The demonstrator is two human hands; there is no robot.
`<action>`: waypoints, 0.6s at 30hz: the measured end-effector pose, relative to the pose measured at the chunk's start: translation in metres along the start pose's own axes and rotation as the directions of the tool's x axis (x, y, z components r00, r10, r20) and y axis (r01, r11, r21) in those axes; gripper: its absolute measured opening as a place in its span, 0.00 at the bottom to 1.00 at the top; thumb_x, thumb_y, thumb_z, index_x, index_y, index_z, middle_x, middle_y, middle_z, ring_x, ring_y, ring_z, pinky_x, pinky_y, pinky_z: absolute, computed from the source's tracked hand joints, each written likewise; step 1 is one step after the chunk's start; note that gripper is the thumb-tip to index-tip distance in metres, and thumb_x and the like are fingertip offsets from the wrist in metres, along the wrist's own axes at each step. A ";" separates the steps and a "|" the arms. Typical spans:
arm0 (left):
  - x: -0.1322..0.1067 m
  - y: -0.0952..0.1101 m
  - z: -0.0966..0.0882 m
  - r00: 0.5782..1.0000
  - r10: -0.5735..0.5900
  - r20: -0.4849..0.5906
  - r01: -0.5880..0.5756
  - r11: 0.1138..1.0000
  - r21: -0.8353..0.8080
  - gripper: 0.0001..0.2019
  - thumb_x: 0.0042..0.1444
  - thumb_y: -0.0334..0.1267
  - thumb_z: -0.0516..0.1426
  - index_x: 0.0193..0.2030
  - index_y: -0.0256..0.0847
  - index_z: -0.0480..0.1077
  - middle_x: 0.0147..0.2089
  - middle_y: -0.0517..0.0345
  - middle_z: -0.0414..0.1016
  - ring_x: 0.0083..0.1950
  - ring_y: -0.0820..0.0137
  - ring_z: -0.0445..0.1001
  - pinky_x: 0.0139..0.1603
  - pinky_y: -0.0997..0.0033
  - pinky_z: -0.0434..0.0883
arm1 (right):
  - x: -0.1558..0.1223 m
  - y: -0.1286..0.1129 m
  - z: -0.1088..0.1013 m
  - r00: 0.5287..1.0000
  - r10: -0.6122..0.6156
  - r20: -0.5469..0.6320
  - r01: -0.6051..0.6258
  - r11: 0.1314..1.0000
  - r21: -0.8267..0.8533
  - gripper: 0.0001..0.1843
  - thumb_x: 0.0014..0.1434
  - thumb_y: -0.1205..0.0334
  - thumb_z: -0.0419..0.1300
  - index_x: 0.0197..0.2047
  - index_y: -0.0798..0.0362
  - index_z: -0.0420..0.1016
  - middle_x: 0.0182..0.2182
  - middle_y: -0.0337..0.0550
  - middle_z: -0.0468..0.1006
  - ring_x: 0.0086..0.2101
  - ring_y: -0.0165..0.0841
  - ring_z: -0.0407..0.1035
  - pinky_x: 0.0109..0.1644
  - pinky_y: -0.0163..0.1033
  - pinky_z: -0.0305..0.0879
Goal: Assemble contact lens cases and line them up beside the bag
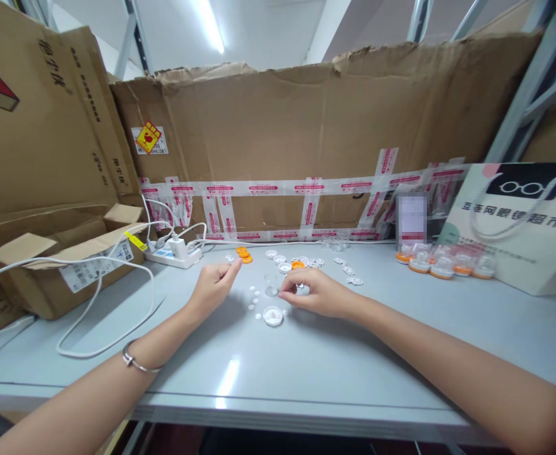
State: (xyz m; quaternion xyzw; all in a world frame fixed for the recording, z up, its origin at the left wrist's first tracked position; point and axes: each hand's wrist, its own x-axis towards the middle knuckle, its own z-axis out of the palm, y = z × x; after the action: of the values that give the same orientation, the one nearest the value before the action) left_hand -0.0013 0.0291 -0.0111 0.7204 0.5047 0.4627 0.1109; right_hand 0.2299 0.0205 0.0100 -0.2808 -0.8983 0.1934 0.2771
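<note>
My left hand (215,283) hovers over the grey table (306,360) with its fingers curled and the fingertips pinched together, close to the orange rings (244,254); whatever it pinches is too small to make out. My right hand (312,292) rests on the table with its fingers closed on a small clear part. A clear little cup (271,285) stands between the hands. A round white cap (273,315) lies just in front, with several tiny white discs (254,298) beside it.
More white caps and flower-shaped bits (306,261) lie further back. A row of finished orange-based pieces (441,263) stands at the right by a paper bag (519,221). A power strip (174,253) with white cables and an open carton (55,259) sit at left. Cardboard walls the back.
</note>
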 end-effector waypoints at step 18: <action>-0.003 0.002 0.001 0.991 0.083 0.106 -0.082 0.996 -0.020 0.18 0.49 0.38 0.44 0.15 0.40 0.39 0.15 0.66 0.39 0.18 0.79 0.43 0.21 0.75 0.51 | 0.001 0.001 0.002 1.000 0.013 -0.007 -0.013 1.000 -0.007 0.09 0.57 0.61 0.54 0.29 0.55 0.72 0.27 0.41 0.74 0.30 0.29 0.66 0.36 0.34 0.61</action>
State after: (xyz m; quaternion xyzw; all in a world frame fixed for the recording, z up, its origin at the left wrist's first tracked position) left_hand 0.0002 0.0259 -0.0122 0.7634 0.4642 0.4317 0.1242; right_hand 0.2285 0.0218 0.0083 -0.2880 -0.8963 0.1912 0.2778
